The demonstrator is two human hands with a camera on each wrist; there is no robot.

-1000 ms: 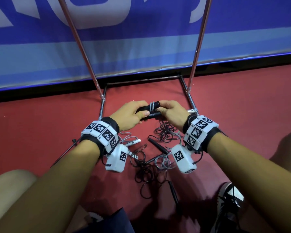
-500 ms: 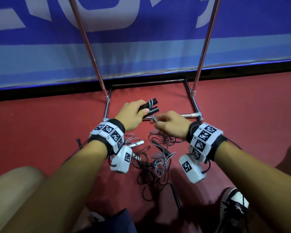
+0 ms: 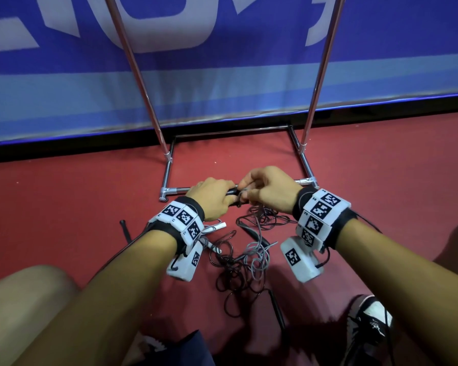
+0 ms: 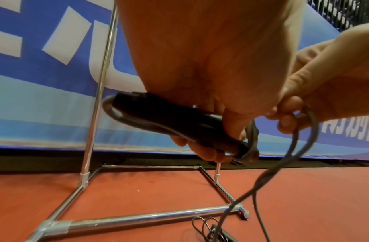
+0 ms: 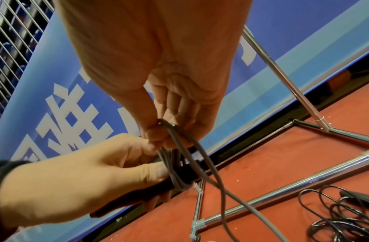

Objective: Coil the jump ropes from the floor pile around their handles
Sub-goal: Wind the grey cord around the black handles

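My left hand [image 3: 213, 198] grips a pair of black jump-rope handles [image 3: 232, 192] held side by side, level above the red floor. A few turns of grey rope [image 4: 251, 139] circle the handles' right end. My right hand [image 3: 262, 186] sits just right of that end and pinches the grey rope [image 5: 200, 160] between thumb and fingers. From the pinch the rope drops to the tangled pile [image 3: 238, 262] of grey and black ropes on the floor between my forearms. Most of the handles are hidden under my left fingers in the head view.
A chrome rack base [image 3: 177, 191] lies on the floor just beyond my hands, with its two uprights [image 3: 143, 83] rising before a blue banner [image 3: 222, 75]. Loose black handles [image 3: 257, 237] and a white handle [image 3: 220, 227] lie in the pile. My shoe [image 3: 368, 331] is at lower right.
My right hand dropped toward the pile with the grey rope, then came back up to the handles' end. My left hand kept its grip on the handles throughout.
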